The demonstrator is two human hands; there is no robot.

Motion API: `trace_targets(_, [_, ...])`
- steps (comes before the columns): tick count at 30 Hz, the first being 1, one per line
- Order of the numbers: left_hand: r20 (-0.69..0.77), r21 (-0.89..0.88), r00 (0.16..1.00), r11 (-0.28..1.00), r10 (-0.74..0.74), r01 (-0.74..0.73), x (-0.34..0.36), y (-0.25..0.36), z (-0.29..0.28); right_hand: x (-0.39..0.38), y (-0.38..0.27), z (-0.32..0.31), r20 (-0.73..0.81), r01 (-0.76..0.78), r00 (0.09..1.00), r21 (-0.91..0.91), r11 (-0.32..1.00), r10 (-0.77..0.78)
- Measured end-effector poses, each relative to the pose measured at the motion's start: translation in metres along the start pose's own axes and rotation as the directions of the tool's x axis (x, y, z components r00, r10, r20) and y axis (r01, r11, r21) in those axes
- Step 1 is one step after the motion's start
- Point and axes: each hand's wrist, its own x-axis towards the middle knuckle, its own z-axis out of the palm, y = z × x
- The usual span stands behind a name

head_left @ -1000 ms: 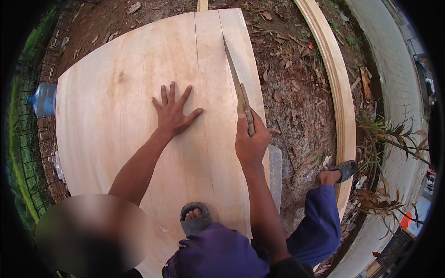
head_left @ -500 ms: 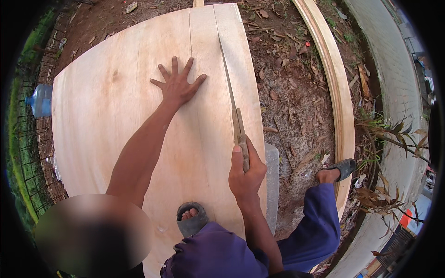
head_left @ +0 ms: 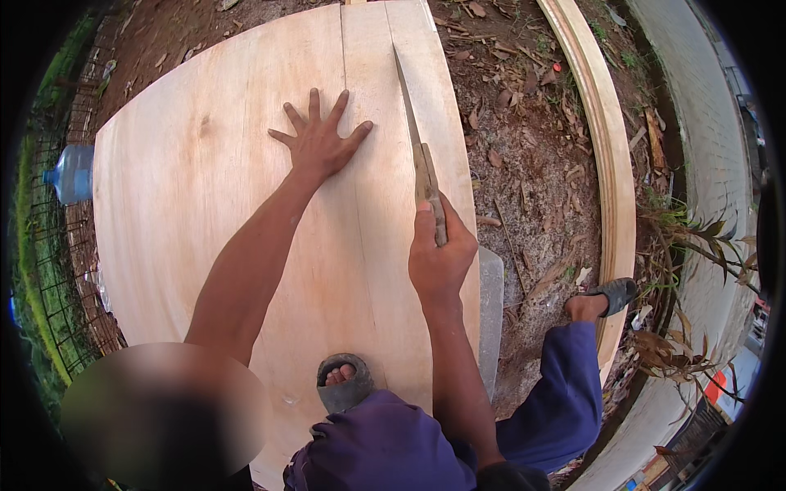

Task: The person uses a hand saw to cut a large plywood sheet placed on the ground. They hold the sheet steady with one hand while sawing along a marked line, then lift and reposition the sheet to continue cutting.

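Leaf-strewn brown soil (head_left: 536, 184) lies beside a pale wall (head_left: 700, 123).

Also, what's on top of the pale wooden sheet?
The spread left hand and a sandalled foot rest on the pale wooden sheet. The right hand holds a handsaw, its blade along the sheet's right side. Wood beneath that hand and foot is covered.

Place: outdoor yard
Ground: bare reddish-brown soil (head_left: 528, 184) strewn with dry leaves (head_left: 494, 158)
Right side: long pale grey wall (head_left: 702, 139)
Left side: dark wire-mesh fence (head_left: 54, 315), bright green plants (head_left: 31, 282)
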Motion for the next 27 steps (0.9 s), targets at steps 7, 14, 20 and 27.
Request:
trace_targets(7, [-0.019, -0.013, 1.0, 1.0, -0.005, 0.004, 0.0, -0.004, 0.0, -0.055, -0.014, -0.04, -0.011, -0.013, 1.0, -0.043, 0.999, 0.012])
trace_targets(14, [-0.005, 0.038, 1.0, 0.999, -0.006, 0.006, 0.002, -0.009, 0.005, -0.037, -0.015, -0.029, 0.012, -0.09, 0.996, 0.035, 0.995, 0.09])
trace_targets(20, [0.001, 0.025, 1.0, 0.999, 0.02, -0.02, 0.0, 0.007, 0.008, 0.078, -0.005, 0.035, -0.025, -0.006, 1.0, -0.02, 1.0, 0.006])
trace_targets(27, [-0.032, 0.008, 0.999, 1.0, 0.007, -0.007, 0.001, -0.014, 0.007, 0.008, -0.009, 0.006, -0.015, -0.015, 1.0, 0.003, 1.0, 0.015])
